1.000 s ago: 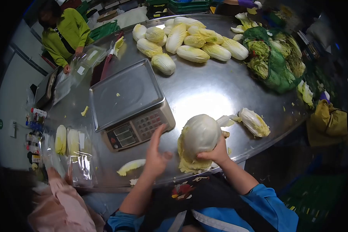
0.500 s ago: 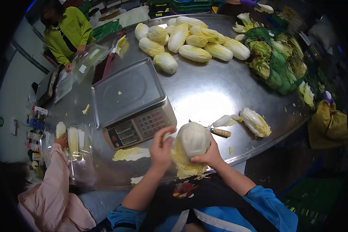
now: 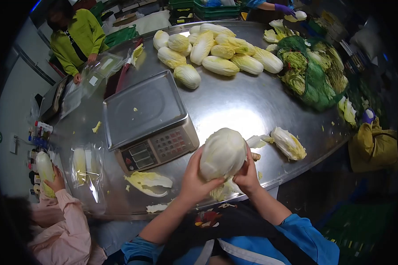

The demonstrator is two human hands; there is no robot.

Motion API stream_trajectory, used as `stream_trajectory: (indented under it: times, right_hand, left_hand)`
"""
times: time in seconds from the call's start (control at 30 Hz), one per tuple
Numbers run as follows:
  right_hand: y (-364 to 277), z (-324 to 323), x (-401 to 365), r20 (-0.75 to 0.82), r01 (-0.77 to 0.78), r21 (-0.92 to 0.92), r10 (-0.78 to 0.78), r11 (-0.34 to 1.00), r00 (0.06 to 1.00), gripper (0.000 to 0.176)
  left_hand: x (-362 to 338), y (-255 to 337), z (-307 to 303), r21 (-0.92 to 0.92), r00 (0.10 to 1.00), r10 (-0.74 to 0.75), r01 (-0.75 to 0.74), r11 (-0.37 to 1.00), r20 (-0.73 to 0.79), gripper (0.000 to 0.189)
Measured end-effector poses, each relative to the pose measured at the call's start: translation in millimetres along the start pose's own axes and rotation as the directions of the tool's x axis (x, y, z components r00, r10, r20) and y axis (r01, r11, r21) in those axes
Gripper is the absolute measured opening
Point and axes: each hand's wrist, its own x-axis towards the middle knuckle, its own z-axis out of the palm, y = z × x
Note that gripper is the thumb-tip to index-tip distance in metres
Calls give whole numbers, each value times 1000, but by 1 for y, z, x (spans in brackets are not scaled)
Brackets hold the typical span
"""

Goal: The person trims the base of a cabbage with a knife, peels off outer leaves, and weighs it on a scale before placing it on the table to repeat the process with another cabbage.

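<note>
Between my two hands is a pale napa cabbage (image 3: pixel 223 152), its base end tipped up toward me. My left hand (image 3: pixel 198 180) presses against its left side with the thumb along the underside. On the other side, my right hand (image 3: pixel 247 177) wraps around the lower right. A yellow-green leaf (image 3: pixel 217 192) shows below the cabbage. Behind my right hand, the wooden handle of a knife (image 3: pixel 255 156) is partly visible; its blade is hidden. Trimmed cabbage leaves (image 3: pixel 150 182) lie on the metal table left of my hands.
A weighing scale (image 3: pixel 150 119) stands at left centre. Several napa cabbages (image 3: pixel 216 48) are piled at the back, beside a green net bag (image 3: pixel 316 75). A smaller cabbage (image 3: pixel 288 143) lies right. A person in pink (image 3: pixel 66 221) holds a cabbage; plastic bags (image 3: pixel 90 165) lie nearby.
My left hand has come from beside the cabbage onto its side, and the cabbage has tilted. Another leaf lies left of me. The person in pink has moved a cabbage leftward off the plastic.
</note>
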Motion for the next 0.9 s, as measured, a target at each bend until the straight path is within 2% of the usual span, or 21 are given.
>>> stream_trajectory:
  times: [0.03,0.07,0.1,0.13,0.2,0.23,0.37,0.43,0.47,0.5,0.53,0.57,0.6,0.63,0.67,0.7,0.73,0.77,0.8,0.87,0.9]
  right_hand:
    - [-5,-10,9,157,90,-207,-58,974,986,108]
    - [-10,-14,12,304,197,-388,-78,900,950,113]
    - [-20,-12,11,266,-80,-387,194,919,944,115]
    - [-19,-13,12,269,-77,-390,193,918,944,115]
    - [-9,-16,17,264,-26,-375,134,927,955,109]
    - [-4,-16,14,240,-6,-322,88,947,967,105]
    - [15,-25,14,132,-87,-139,105,986,986,96]
    - [22,-36,19,-21,-86,74,88,994,996,84]
    - [20,-39,21,-23,-83,69,85,994,996,84]
    - [18,-40,23,-105,-35,69,42,997,994,81]
    - [16,-41,26,-186,13,67,0,998,982,78]
    - [11,-40,26,-212,27,94,-6,995,977,76]
    - [7,-41,28,-212,27,93,-7,995,977,76]
    - [4,-43,29,-219,70,106,-45,992,975,76]
    - [2,-43,30,-227,113,120,-84,986,970,75]
    - [2,-42,30,-208,105,98,-83,990,975,76]
    - [5,-42,28,-207,102,98,-80,990,975,76]
    - [11,-43,25,-209,104,62,-89,993,974,76]
    - [15,-40,23,-209,108,25,-100,994,973,77]
    - [15,-23,15,-181,125,-38,-129,991,975,77]
    - [13,-13,12,-157,146,-98,-160,984,974,78]
  left_hand:
    - [3,0,-2,4,1000,4,-4,1000,-1,87]
    - [3,-1,-4,-82,995,-80,85,993,64,84]
    - [-3,-1,-4,-165,976,-168,190,968,137,82]
    - [-3,-4,-4,-167,977,-164,186,968,135,82]
    - [3,-7,-4,-333,980,-159,189,924,117,78]
    - [0,-5,-5,-291,989,-131,147,945,74,65]
    - [-14,-15,-10,-377,988,-132,92,922,-80,50]
    - [-25,-23,-25,-419,978,-102,170,892,179,29]
    - [-25,-24,-32,-424,978,-99,169,890,181,29]
    - [-26,-25,-40,-308,900,-223,348,886,374,29]
    - [-26,-26,-49,-155,769,-349,495,855,536,29]
    - [-23,-29,-57,100,694,-431,463,881,578,39]
    - [-23,-30,-58,99,694,-430,463,881,577,39]
    - [-24,-28,-58,326,797,-371,231,916,476,45]
    - [-23,-23,-58,548,879,-266,6,836,395,51]
    - [-20,-17,-54,549,879,-267,8,836,394,51]
    - [-14,-11,-44,421,966,-132,27,906,221,54]
    - [-6,-4,-33,286,1000,-15,10,958,17,58]
    - [2,3,-24,286,1000,-14,10,958,13,58]
    - [16,15,-6,394,956,289,-284,874,49,51]
    - [18,19,1,397,956,290,-284,873,46,51]
